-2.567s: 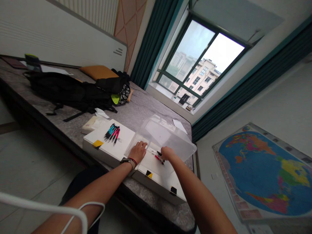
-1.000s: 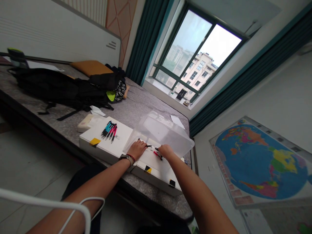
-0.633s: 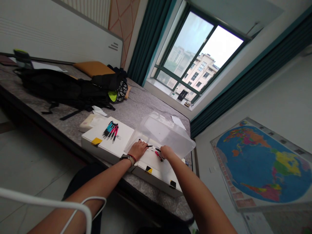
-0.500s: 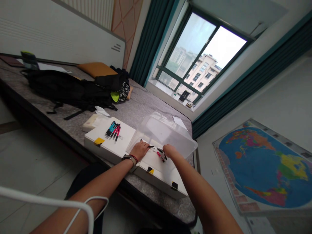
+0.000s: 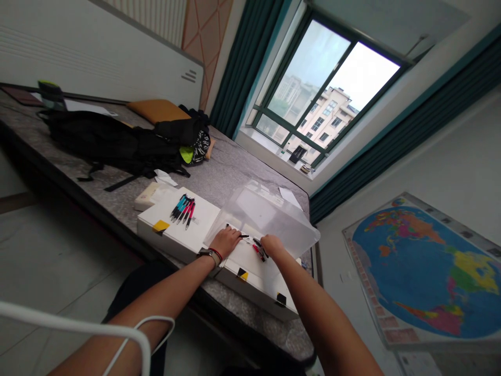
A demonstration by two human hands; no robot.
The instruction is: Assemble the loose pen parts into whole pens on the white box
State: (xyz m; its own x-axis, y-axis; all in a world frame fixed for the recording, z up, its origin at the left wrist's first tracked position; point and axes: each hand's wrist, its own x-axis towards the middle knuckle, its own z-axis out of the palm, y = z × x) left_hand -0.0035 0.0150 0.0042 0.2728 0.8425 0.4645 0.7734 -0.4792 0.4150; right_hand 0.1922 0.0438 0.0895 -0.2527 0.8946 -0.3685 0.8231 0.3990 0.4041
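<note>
My left hand (image 5: 225,242) rests over the right-hand white box (image 5: 250,263), its fingers closed around a short black pen part (image 5: 243,236) that sticks out past the fingertips. Just right of it, my right hand (image 5: 271,244) is curled closed beside several loose pen parts, among them a red barrel (image 5: 257,252). What the right fingers hold is hidden. Behind both hands a translucent plastic case (image 5: 282,219) stands tilted. A row of blue, black and red pens (image 5: 183,210) lies on the left-hand white box (image 5: 207,213).
A black backpack (image 5: 109,141) lies on the grey bed-like surface (image 5: 235,167), with crumpled tissue (image 5: 165,178) and a tissue pack (image 5: 146,196) nearer the boxes. A white cable (image 5: 78,325) crosses low at left. A world map (image 5: 426,271) hangs at right.
The right hand has shifted slightly among the pen parts, and a dark part beside it sits differently. The left hand stays in place; the whole view has moved a little.
</note>
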